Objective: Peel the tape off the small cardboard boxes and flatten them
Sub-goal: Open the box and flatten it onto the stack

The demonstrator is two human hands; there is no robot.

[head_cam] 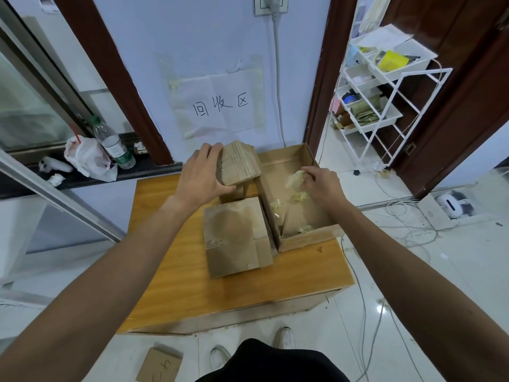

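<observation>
Head view: left hand (pixel 205 175) has a closed grip on the small cardboard box (pixel 239 164), fingers wrapped over its far top edge and thumb pressed on the near side. The box is tilted and held up at the far end of the counter (pixel 176 271), just left of the open cardboard tray (pixel 308 238). Right hand (pixel 321 184) is over the tray, fingertips curled and pinching a crumpled tape wad (pixel 295 178); I can't tell if the wad is free of the box or sticking to the fingers. More tape scraps (pixel 300 196) lie on the tray floor. A stack of flattened boxes (pixel 234 232) sits on the counter touching the tray's left wall, nearer the person. Judged step: ditch the peeled tape, then flatten the held box. To do it well, open the right fingers low inside the tray so the sticky wad lands with the scraps; wipe it off on the tray wall if it clings. Keep the left grip firm so the box doesn't drop. Check all seams for leftover tape, which can't be seen from here. Then bring the right hand back, push opposite corners in so the box folds along its creases, and lay it square on the stack. Risk: tape left on a flap will stop the fold.
</observation>
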